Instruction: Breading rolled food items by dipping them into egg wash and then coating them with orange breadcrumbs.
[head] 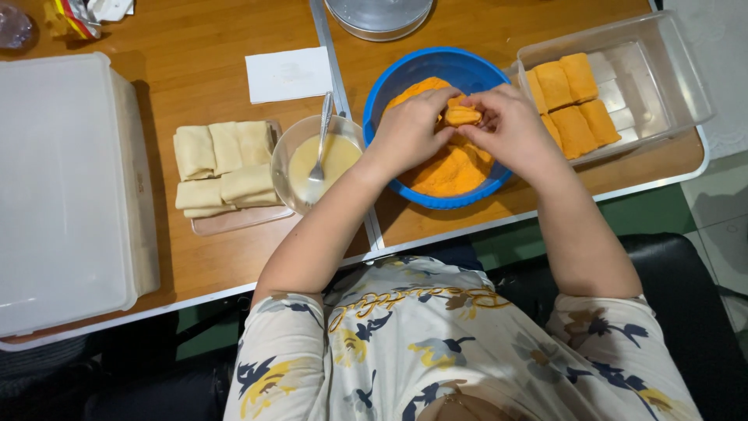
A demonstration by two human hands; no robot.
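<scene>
A large lidded white box fills the left end of the wooden tabletop, with a small tray of pale uncoated rolls just to its right. Next comes a glass bowl of creamy batter, a spoon standing in it with its handle leaning toward the far edge, and a white paper square lying beyond. At centre sits a blue bowl of orange crumbs, and over it both hands meet: the left hand comes in from the batter side, the right hand from the container side, and together they close around one crumbed roll, fingertips pinching it from both ends. The roll hangs above the crumbs, slightly toward the far side of the bowl, its long axis running left to right between the two palms, so each hand is about equally near and neither holds it alone. Just right of the bowl, touching its rim or nearly so, a clear container holds finished orange rolls packed in its near-left part, the rest showing bare bottom. A round metal lid or pan lies at the far edge, only partly in view.
</scene>
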